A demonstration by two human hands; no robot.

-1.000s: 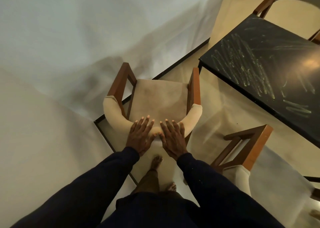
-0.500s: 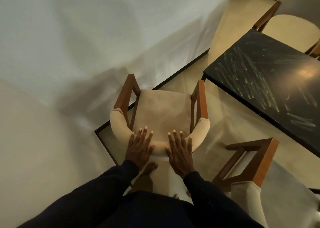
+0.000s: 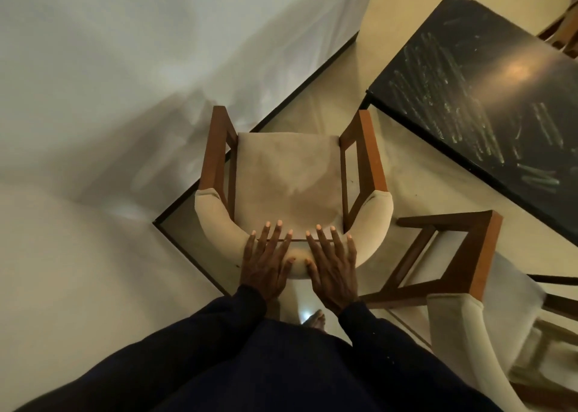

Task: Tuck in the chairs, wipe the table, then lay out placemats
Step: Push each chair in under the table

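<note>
A wooden armchair (image 3: 287, 173) with a beige seat and a curved padded backrest stands directly below me, facing the wall corner. My left hand (image 3: 266, 261) and my right hand (image 3: 333, 264) lie side by side on top of the backrest, fingers straight and spread, pointing over the seat. The black table (image 3: 488, 105) with pale smear marks stands to the upper right, apart from this chair. A second armchair (image 3: 459, 274) stands at the right, between me and the table.
White walls meet in a corner at the left, with a dark skirting line along the floor. A third chair (image 3: 525, 1) shows behind the table at the top right. My bare foot (image 3: 316, 319) is on the cream floor under the backrest.
The view has shifted so that the chair sits more squarely under me. Both hands stay flat on the backrest, a little closer together than before.
</note>
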